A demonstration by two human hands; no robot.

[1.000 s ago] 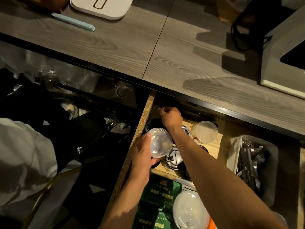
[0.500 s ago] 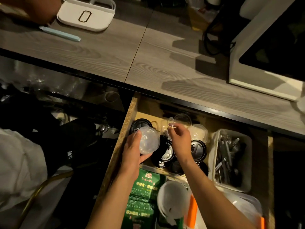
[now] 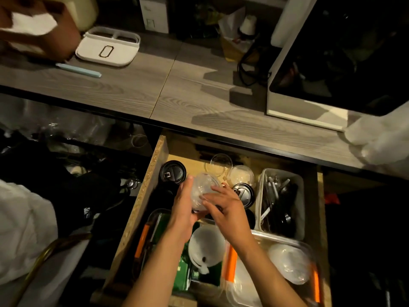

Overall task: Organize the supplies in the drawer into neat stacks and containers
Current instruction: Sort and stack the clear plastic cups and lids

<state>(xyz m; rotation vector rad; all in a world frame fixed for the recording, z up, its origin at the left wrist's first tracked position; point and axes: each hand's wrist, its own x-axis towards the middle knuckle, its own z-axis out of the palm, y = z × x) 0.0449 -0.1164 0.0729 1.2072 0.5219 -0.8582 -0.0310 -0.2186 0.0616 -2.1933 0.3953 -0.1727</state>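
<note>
- The left hand [image 3: 184, 209] is cupping a clear plastic cup [image 3: 202, 189] from its left side, fingers curled up along the wall and thumb underneath; the cup is being held above the middle of the open drawer [image 3: 141, 204], tilted.
- The right hand [image 3: 223, 207] is meeting the same cup from the right; its fingers are spreading over the cup's near side and pressing on it, only lightly bent; whether they are truly gripping cannot be told.
- Just left of the cup a black lid [image 3: 173, 172] is lying flat at the back left of the drawer; a second black lid with a shiny centre [image 3: 243, 192] is sitting just right of the right hand's fingertips.
- Behind the hands two more clear cups are standing side by side near the drawer's back; one looking empty [image 3: 219, 165]; one paler inside [image 3: 241, 175].
- To the right a grey bin of cutlery [image 3: 280, 200] is filling that side of the drawer.
- Nearer the person a white round lid [image 3: 207, 245] is lying between the forearms, over green packets [image 3: 183, 273]; clear boxes with orange clips [image 3: 287, 269] are sitting front right.
- Above the drawer a grey wood-grain counter [image 3: 188, 94] is carrying a white tray [image 3: 108, 49], a pale blue stick [image 3: 78, 70] and a white appliance [image 3: 332, 63].
</note>
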